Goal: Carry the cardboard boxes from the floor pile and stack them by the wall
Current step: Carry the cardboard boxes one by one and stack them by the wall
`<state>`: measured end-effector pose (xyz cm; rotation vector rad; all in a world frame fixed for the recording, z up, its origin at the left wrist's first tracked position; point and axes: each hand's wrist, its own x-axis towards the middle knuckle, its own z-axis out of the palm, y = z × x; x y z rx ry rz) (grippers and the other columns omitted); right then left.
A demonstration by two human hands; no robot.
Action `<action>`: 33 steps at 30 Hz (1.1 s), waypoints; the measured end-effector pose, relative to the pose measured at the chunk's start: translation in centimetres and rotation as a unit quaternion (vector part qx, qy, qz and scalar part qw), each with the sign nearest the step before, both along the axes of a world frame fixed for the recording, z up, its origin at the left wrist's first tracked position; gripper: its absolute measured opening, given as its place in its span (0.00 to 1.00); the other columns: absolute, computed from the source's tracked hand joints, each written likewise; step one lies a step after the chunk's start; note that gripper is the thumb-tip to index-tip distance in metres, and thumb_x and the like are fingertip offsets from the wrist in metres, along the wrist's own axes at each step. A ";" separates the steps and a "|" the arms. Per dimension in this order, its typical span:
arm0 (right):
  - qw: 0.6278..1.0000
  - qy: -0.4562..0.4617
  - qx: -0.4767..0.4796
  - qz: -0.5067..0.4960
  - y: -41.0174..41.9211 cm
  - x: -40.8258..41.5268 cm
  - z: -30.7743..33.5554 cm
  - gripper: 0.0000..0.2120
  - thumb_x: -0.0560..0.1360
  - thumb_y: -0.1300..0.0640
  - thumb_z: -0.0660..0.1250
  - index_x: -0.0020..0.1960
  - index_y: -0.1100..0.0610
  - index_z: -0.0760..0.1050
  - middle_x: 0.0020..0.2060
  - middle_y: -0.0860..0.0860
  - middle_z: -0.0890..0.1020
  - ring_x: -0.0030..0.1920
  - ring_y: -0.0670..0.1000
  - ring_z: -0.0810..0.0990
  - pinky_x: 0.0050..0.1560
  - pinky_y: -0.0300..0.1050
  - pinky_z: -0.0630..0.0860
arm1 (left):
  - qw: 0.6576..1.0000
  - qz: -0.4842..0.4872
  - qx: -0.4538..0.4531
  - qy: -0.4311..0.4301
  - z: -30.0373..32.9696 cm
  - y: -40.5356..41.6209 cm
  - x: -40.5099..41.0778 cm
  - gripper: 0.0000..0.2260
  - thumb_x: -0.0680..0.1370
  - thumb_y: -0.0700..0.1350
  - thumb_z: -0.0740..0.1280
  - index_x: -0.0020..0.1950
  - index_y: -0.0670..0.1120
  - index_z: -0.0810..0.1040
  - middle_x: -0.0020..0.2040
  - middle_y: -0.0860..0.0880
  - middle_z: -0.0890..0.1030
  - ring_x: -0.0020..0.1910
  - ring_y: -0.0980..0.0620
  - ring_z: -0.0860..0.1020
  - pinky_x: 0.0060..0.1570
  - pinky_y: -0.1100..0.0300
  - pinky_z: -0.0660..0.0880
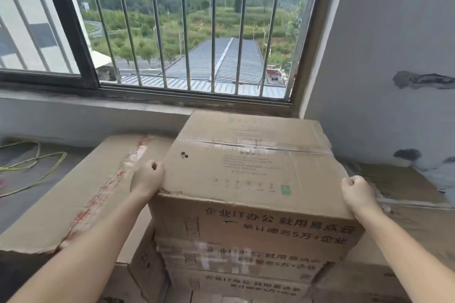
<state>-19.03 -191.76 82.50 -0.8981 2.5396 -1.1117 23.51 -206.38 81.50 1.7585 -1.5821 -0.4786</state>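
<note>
1. The top cardboard box (248, 170) sits on a stack of like boxes (246, 261) directly under the barred window (172, 27), in the corner where the sill wall meets the grey side wall (384, 61)
2. The left hand (147, 178) is pressed against the box's left side near the upper front corner, fingers curled into a loose fist beside the cardboard; whether any fingers hook under a flap cannot be told
3. The right hand (358, 193) is placed the same way at the right front corner, knuckles up, fingers curled against the edge
4. Holding opposite corners like this looks aimed at squaring the box over the ones beneath, so the stack stands plumb and does not lean; the box seems already set down rather than carried
5. A longer flat box with red tape (81, 192) lies to the left, just beside the stack, and more cardboard (403, 187) lies to the right against the side wall
6. The floor (22, 179) at left is bare grey concrete with a yellow-green cord (34, 157) looped on it
7. The side wall's paint is peeling in dark patches, and beyond the bars lie a metal roof and green hills
</note>
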 end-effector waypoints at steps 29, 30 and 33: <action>0.973 0.083 -0.067 0.205 8.1 10.6 4.3 0.26 0.77 0.43 0.60 0.73 0.47 0.61 0.67 0.47 0.69 0.67 0.47 0.66 0.65 0.47 0.64 | 0.968 -0.187 -0.157 0.048 4.1 5.7 3.4 0.14 0.77 0.37 0.64 0.63 0.45 0.72 0.50 0.52 0.74 0.47 0.57 0.75 0.44 0.65 0.71; 0.970 0.073 -0.085 0.218 9.5 11.8 4.5 0.26 0.75 0.40 0.59 0.71 0.44 0.62 0.65 0.43 0.70 0.65 0.43 0.68 0.63 0.45 0.64 | 0.960 -0.213 -0.171 0.067 4.4 6.8 3.5 0.14 0.78 0.38 0.64 0.62 0.48 0.72 0.49 0.55 0.75 0.48 0.61 0.75 0.42 0.68 0.72; 0.965 -0.029 -0.132 0.223 14.1 15.0 3.5 0.22 0.71 0.39 0.60 0.65 0.35 0.64 0.61 0.35 0.72 0.62 0.34 0.71 0.62 0.39 0.68 | 0.936 -0.283 -0.168 0.124 4.0 10.8 3.5 0.14 0.78 0.38 0.64 0.59 0.54 0.73 0.49 0.56 0.78 0.50 0.64 0.77 0.45 0.71 0.74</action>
